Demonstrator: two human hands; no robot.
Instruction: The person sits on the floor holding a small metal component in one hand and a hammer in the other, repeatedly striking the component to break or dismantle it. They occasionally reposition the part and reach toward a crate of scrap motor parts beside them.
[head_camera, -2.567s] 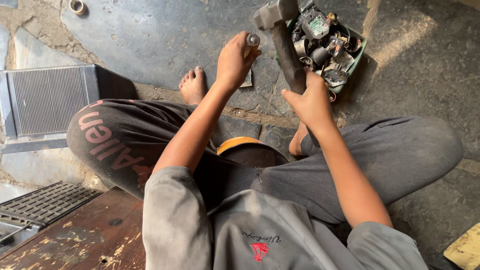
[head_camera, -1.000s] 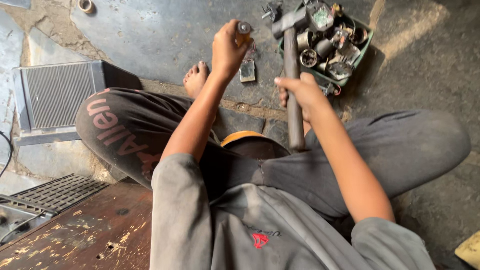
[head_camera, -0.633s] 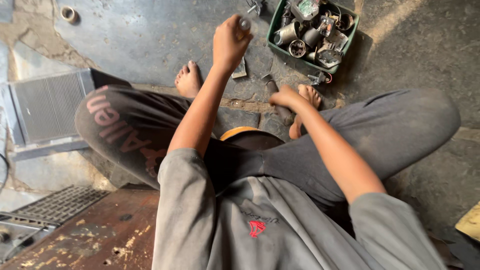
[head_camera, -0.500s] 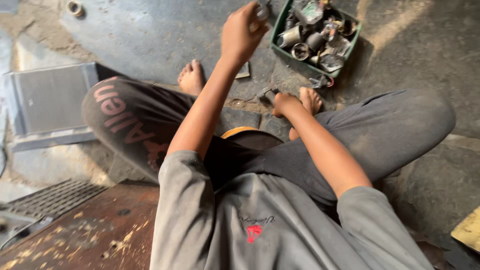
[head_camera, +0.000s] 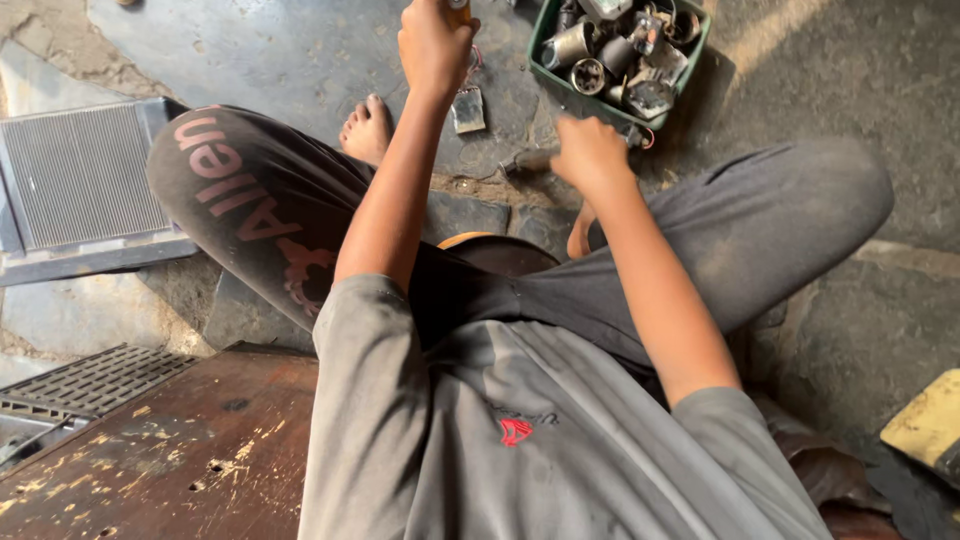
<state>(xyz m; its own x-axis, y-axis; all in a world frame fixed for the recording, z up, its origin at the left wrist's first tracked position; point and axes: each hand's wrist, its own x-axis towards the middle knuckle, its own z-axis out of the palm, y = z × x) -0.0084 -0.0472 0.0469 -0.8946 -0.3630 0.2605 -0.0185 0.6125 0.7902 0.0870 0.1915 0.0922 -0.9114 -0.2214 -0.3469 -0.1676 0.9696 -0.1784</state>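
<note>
Two hands are at work over a stone floor (head_camera: 250, 50). The left hand (head_camera: 435, 45) is raised at the top edge, fist closed around one small yellowish-tipped piece (head_camera: 458, 12) that is mostly cut off by the frame. The right hand (head_camera: 590, 155) is low, fingers curled on the handle of one hammer (head_camera: 525, 162) lying on the floor just beside it; motion blur hides how tight that grip is. One green tray (head_camera: 545, 70) of many grey metal parts sits just beyond the right hand, its far side leaving the frame. One small flat metal piece (head_camera: 468, 110) lies on the floor between the hands, near one bare foot (head_camera: 368, 130). One ribbed radiator (head_camera: 80, 175) lies at the left edge, one grate (head_camera: 90, 380) below it, and one worn wooden board (head_camera: 180, 450) at lower left. Open floor spreads between radiator and tray; the crossed legs fill the middle.
</note>
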